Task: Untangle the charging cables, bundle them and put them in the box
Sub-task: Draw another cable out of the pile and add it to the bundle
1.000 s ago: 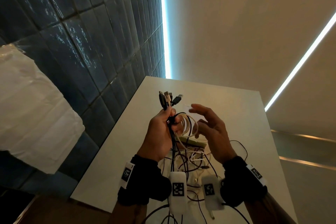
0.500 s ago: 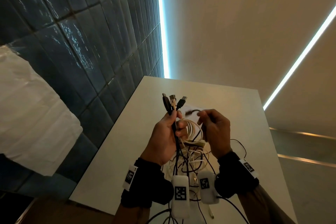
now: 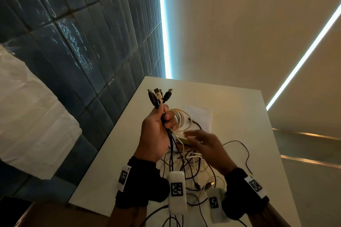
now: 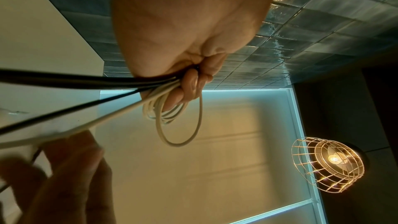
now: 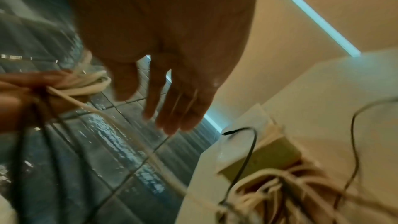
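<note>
Nearest the camera, at six o'clock in the head view, the loose tangle point(image 3: 191, 169) of black and cream cable lies on the white table point(image 3: 239, 116), spilling between the two wrists. Just above it the right hand point(image 3: 208, 145) hovers with fingers straight and spread, gripping nothing, blurred. At its ten o'clock the left hand point(image 3: 156, 132) is fisted round several cables, plugs point(image 3: 159, 96) fanning out toward twelve o'clock, their long axis running straight down to the tangle. A few cream coils point(image 3: 181, 120) hang off its fingers. The free cream strand runs from that fist toward five o'clock, so the right hand looks best placed to wind it. The box point(image 3: 184, 139) peeks out, mostly hidden, beneath the right fingers.
</note>
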Action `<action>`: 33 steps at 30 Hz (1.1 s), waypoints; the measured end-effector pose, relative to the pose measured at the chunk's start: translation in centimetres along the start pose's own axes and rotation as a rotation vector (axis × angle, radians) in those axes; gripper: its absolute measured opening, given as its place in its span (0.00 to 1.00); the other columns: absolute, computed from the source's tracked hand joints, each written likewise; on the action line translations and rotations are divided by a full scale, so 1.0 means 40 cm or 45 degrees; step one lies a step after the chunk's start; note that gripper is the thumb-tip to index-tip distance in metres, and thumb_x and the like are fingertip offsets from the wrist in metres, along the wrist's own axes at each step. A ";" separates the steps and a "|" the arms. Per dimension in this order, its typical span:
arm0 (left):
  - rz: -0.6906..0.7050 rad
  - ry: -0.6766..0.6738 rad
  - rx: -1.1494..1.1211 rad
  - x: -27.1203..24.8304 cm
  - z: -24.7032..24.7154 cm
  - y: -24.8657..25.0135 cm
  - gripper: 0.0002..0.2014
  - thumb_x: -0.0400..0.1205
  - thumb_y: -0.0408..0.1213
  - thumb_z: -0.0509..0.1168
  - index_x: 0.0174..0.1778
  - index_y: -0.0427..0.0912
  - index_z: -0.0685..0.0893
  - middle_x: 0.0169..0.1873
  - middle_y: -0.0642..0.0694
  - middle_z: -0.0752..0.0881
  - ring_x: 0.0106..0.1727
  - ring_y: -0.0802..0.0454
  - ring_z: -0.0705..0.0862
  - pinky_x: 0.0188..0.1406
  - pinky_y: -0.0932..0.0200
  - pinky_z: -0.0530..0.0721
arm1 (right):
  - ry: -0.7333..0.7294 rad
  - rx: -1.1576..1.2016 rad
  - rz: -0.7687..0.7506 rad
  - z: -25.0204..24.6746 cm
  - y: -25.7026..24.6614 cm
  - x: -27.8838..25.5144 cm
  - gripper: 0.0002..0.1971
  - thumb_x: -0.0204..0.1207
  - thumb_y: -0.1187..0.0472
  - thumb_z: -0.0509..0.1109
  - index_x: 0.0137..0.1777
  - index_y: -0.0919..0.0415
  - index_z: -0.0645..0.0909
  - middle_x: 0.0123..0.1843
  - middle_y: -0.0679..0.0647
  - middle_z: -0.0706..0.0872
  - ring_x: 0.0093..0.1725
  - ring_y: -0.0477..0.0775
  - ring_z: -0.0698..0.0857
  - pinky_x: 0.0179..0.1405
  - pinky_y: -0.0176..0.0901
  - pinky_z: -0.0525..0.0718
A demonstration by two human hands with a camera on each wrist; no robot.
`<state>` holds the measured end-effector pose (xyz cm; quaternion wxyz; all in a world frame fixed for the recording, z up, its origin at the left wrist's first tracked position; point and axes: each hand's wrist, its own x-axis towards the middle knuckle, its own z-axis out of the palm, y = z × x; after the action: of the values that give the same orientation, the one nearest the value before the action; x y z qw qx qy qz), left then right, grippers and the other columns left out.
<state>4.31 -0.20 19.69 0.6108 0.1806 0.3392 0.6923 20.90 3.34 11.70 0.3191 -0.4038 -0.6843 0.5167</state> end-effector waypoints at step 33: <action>-0.068 0.525 0.432 0.012 -0.020 -0.047 0.10 0.88 0.34 0.52 0.41 0.41 0.72 0.27 0.46 0.72 0.23 0.55 0.65 0.25 0.58 0.61 | 0.108 0.664 -0.098 0.023 -0.078 0.033 0.10 0.77 0.69 0.70 0.43 0.79 0.77 0.29 0.60 0.69 0.26 0.51 0.64 0.23 0.40 0.63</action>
<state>5.04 0.13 17.76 0.5079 0.1265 0.5724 0.6312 18.80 3.66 14.48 0.4602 -0.3028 -0.5288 0.6457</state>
